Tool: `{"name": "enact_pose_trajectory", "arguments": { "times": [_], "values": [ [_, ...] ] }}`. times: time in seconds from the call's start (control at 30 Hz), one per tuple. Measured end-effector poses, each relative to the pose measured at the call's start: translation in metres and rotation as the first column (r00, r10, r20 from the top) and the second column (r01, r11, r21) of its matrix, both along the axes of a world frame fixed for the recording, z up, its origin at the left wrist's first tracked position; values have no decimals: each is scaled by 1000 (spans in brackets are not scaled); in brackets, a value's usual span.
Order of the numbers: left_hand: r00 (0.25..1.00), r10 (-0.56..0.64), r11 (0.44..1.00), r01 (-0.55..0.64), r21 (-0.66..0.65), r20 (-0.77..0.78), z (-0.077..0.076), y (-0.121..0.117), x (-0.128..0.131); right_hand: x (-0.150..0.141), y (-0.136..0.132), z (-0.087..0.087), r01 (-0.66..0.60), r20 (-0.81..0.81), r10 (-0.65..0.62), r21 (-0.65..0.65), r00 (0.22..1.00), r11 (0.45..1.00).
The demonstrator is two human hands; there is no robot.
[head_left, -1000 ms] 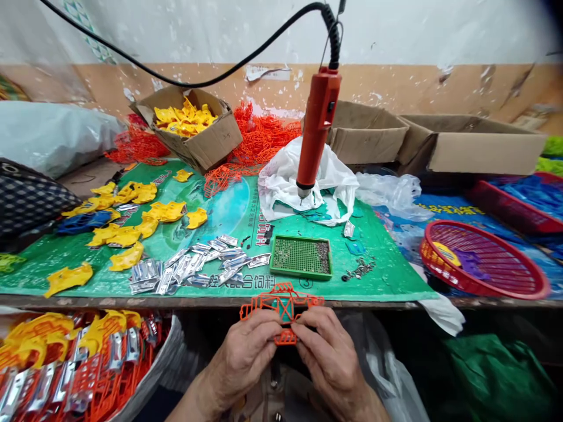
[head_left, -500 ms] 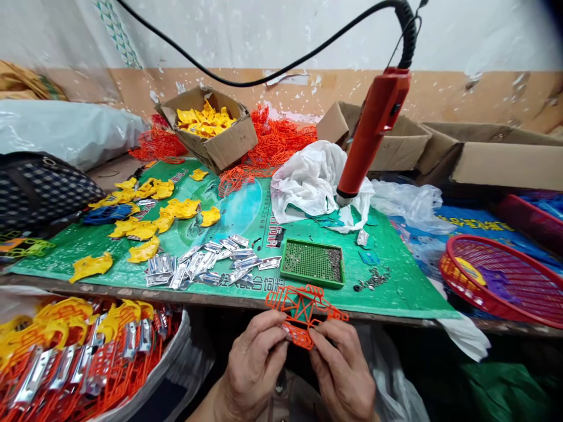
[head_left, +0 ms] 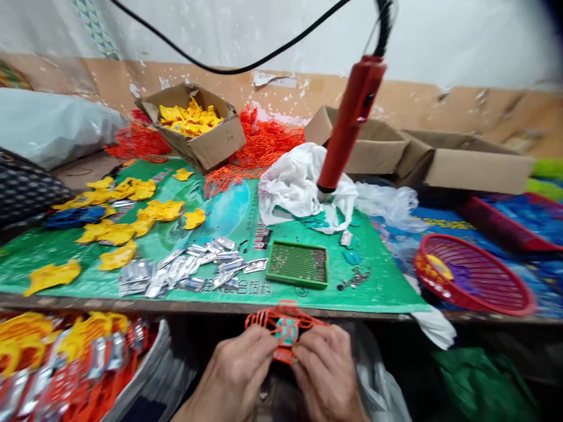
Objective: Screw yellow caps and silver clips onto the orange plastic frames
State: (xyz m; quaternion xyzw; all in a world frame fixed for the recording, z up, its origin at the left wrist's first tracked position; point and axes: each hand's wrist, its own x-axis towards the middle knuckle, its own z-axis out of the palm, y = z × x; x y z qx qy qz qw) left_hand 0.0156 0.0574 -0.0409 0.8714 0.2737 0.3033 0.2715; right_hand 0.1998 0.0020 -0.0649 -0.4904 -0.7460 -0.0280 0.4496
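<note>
Both hands grip an orange plastic lattice frame (head_left: 284, 306) just in front of the table edge. My left hand (head_left: 244, 366) pinches its left side, fingers closed. On the right side my right hand (head_left: 328, 366) has its fingers closed on the same frame. A teal patch (head_left: 287, 332) shows behind the orange bars in the middle; I cannot tell what it is. Beyond the hands, a green tray (head_left: 297, 280) of small metal pieces sits on the table. Shiny silver metal plates (head_left: 176, 272) lie loose to its left. Above the table hangs a red electric screwdriver (head_left: 349, 126).
Yellow plastic parts (head_left: 118, 234) are scattered at left. A cardboard box (head_left: 217, 146) of yellow parts stands behind, beside piled orange frames (head_left: 272, 138). At lower left is a sack (head_left: 153, 375) of assembled pieces. A red basket (head_left: 488, 275) stands right, a white bag (head_left: 290, 170) centre.
The view has shifted, so the table things appear further left. The frame has come lower, nearer my body, and the teal patch now shows below the table edge. Both hands keep hold.
</note>
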Motion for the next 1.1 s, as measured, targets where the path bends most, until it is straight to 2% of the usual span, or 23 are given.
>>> {"name": "enact_pose_trajectory", "arguments": {
  "times": [0.07,0.13,0.2,0.23,0.3,0.33,0.4,0.47,0.53,0.6,0.67,0.7,0.73,0.77,0.8,0.83,0.9,0.93,1.0,1.03,1.07,1.1],
  "values": [
    [995,-89,996,88,-23,-55,-3,2,-2,5,-3,2,-89,-67,80,-133,995,987],
    [982,-187,982,185,-46,-38,-3,7,2,11,-4,7,-210,-220,150,-280,964,937],
    [959,-275,948,260,-183,-65,5,15,11,20,-5,15,-317,-395,140,-426,908,847],
    [948,-295,919,246,-307,-122,12,19,16,23,-4,20,-352,-473,95,-493,876,796],
    [917,-302,829,118,-546,-260,28,26,28,30,-2,30,-400,-586,-54,-614,808,680],
    [906,-322,780,88,-620,-276,36,29,34,32,0,33,-424,-621,-133,-660,772,620],
    [887,-388,677,90,-730,-251,45,34,42,33,4,37,-468,-653,-256,-715,713,520],
    [887,-428,585,126,-801,-173,45,37,46,32,8,37,-495,-657,-301,-734,691,465],
    [910,-409,474,153,-867,-64,39,37,45,31,12,38,-494,-651,-279,-735,706,465],
    [950,-307,317,158,-935,56,32,36,42,37,18,44,-507,-660,-213,-711,721,487],
    [981,-135,146,156,-977,137,27,34,39,56,30,53,-491,-683,-178,-658,708,571],
    [987,-36,90,158,-983,155,25,33,37,71,38,56,-391,-678,-211,-619,704,681],
    [983,33,64,176,-982,178,24,32,35,87,48,58,-207,-648,-314,-597,694,775],
    [972,93,49,211,-976,215,22,31,33,103,59,57,-29,-601,-439,-610,668,792],
    [959,140,37,245,-969,247,21,31,31,117,71,55,100,-531,-553,-657,642,747],
    [950,173,28,258,-966,259,20,31,29,127,81,53,121,-494,-595,-697,634,707],
    [949,199,12,248,-969,246,18,30,24,130,96,51,120,-459,-607,-726,648,677],
    [953,201,10,231,-973,228,17,30,23,122,100,52,108,-463,-583,-714,668,692],
    [959,194,22,207,-978,208,15,29,20,93,103,57,62,-477,-468,-649,744,758],
    [958,195,36,206,-978,209,15,28,19,76,104,60,2,-467,-348,-595,812,803],
    [956,197,53,209,-976,216,15,28,19,59,106,64,-118,-442,-182,-570,878,813],
    [954,197,73,214,-974,224,16,27,19,45,108,68,-239,-412,-18,-564,911,791]
  ]
}}
